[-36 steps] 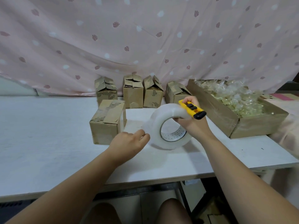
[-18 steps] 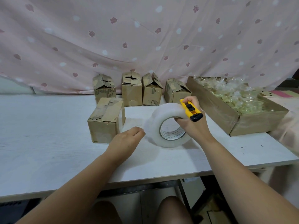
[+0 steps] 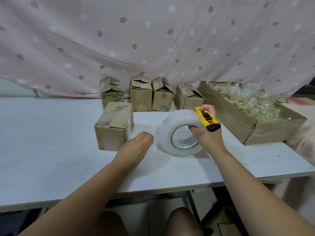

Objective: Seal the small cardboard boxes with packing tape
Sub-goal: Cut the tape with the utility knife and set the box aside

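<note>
Centrally, the roll of packing tape [image 3: 180, 133] stands on edge on the counter [image 3: 51, 150], just right of the near box [image 3: 113, 126]. We judge that it is set upright so that tape can be drawn sideways toward that box, whose flaps lie flat and seem to carry a clear strip.

The right hand [image 3: 208, 137] grips the roll, thumb through the core and fingers curled over the top. The same fingers trap a yellow utility knife [image 3: 207, 118] against the winding (presumably so that a strip can be cut without a change of grip).

The left hand [image 3: 136, 147] lies between box and roll with its fingers curled and the fingertips at the roll's outer face. We cannot tell whether they pinch a free end, since clear tape hardly shows against the white surface.

Behind, four small boxes [image 3: 141, 99] stand in a row against the curtain [image 3: 153, 40]. Their flaps are raised and unsealed, and we take them to be waiting their turn. A large open carton [image 3: 228, 116] of cellophane-wrapped goods sits at the right, beyond the right hand.
</note>
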Demonstrator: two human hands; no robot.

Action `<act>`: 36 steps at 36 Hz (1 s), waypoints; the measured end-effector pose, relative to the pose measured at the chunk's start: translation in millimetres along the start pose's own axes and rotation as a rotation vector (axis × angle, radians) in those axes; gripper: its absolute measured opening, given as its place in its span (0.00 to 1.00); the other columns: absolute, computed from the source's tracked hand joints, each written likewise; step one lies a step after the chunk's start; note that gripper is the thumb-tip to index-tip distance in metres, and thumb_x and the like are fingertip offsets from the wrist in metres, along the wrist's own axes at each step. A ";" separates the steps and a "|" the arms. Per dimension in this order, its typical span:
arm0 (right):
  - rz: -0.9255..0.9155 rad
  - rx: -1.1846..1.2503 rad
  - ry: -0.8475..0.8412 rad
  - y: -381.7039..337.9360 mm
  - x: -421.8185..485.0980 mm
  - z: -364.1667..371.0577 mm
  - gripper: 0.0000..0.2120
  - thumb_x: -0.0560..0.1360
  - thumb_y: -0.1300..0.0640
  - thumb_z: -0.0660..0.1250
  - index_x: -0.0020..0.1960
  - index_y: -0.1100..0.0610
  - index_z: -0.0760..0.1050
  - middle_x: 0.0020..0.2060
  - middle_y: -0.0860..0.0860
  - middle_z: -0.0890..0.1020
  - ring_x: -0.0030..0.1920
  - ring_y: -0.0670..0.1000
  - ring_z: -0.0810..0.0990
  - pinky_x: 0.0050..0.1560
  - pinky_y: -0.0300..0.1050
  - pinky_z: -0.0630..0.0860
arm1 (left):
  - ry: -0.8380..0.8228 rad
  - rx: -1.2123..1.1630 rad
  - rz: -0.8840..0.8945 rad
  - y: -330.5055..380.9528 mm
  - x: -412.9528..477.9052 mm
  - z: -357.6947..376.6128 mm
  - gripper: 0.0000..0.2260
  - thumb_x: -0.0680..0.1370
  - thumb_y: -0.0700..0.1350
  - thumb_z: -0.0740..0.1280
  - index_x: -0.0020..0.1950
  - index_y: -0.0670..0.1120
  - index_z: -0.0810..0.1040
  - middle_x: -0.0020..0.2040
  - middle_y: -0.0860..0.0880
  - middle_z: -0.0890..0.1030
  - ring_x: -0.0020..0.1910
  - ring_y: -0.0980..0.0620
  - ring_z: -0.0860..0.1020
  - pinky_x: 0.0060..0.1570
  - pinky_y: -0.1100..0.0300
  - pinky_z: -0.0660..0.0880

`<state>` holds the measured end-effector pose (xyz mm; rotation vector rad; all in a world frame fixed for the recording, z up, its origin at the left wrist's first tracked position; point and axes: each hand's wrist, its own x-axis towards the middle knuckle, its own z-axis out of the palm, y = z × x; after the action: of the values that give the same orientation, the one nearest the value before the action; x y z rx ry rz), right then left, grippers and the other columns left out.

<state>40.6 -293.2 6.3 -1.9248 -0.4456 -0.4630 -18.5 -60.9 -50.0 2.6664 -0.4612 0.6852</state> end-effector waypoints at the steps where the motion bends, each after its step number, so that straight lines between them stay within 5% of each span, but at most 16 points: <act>1: -0.003 -0.006 0.001 0.0 -0.1 0.3 0.27 0.69 0.66 0.72 0.49 0.37 0.63 0.37 0.42 0.77 0.38 0.48 0.76 0.36 0.44 0.71 | 0.002 -0.007 -0.005 -0.3 -0.3 -0.4 0.19 0.78 0.51 0.48 0.49 0.42 0.74 0.48 0.45 0.77 0.39 0.42 0.77 0.34 0.47 0.77; 7: 0.000 -0.013 0.006 -1.2 0.7 1.1 0.28 0.68 0.66 0.71 0.48 0.36 0.63 0.36 0.44 0.76 0.37 0.49 0.76 0.37 0.48 0.72 | -0.037 -0.030 -0.013 -2.6 -0.2 0.2 0.09 0.78 0.43 0.57 0.46 0.41 0.75 0.49 0.45 0.78 0.42 0.42 0.78 0.37 0.46 0.78; 12: 0.009 -0.016 0.011 -1.2 0.7 1.1 0.29 0.69 0.66 0.71 0.47 0.34 0.63 0.36 0.43 0.76 0.36 0.49 0.75 0.37 0.49 0.72 | -0.060 -0.065 -0.090 -1.3 0.1 -0.9 0.13 0.78 0.46 0.54 0.47 0.41 0.75 0.51 0.44 0.78 0.46 0.41 0.78 0.42 0.45 0.77; 17: 0.031 -0.014 0.020 -0.5 0.5 0.7 0.27 0.69 0.65 0.71 0.47 0.36 0.63 0.34 0.40 0.75 0.35 0.48 0.75 0.36 0.51 0.72 | -0.095 -0.100 -0.144 2.0 0.8 -3.6 0.06 0.82 0.42 0.61 0.51 0.40 0.74 0.52 0.44 0.77 0.49 0.41 0.77 0.48 0.45 0.74; 27: 0.050 -0.032 0.027 -1.9 1.0 0.5 0.27 0.69 0.65 0.71 0.47 0.36 0.63 0.36 0.42 0.76 0.35 0.48 0.75 0.36 0.48 0.71 | -0.186 -0.063 -0.147 5.6 2.9 -11.1 0.09 0.81 0.45 0.62 0.58 0.41 0.74 0.55 0.47 0.75 0.53 0.47 0.74 0.50 0.56 0.71; 31: 0.053 -0.041 0.040 -1.6 2.0 0.6 0.26 0.69 0.64 0.71 0.48 0.37 0.63 0.35 0.40 0.76 0.36 0.48 0.75 0.36 0.50 0.72 | -0.141 -0.074 -0.120 0.3 0.2 -8.5 0.08 0.81 0.38 0.59 0.57 0.40 0.75 0.54 0.45 0.77 0.50 0.43 0.76 0.48 0.50 0.75; 36: 0.043 -0.043 0.026 -2.9 1.9 0.8 0.26 0.69 0.65 0.71 0.48 0.37 0.63 0.36 0.43 0.76 0.35 0.48 0.75 0.36 0.50 0.71 | -0.197 -0.048 -0.098 -1.3 -0.7 -8.5 0.17 0.76 0.43 0.52 0.54 0.39 0.76 0.54 0.43 0.79 0.51 0.42 0.78 0.49 0.49 0.76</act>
<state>40.8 -291.2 9.3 -1.9634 -0.3792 -0.4720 -22.0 -56.2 -43.7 2.7022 -0.3886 0.3800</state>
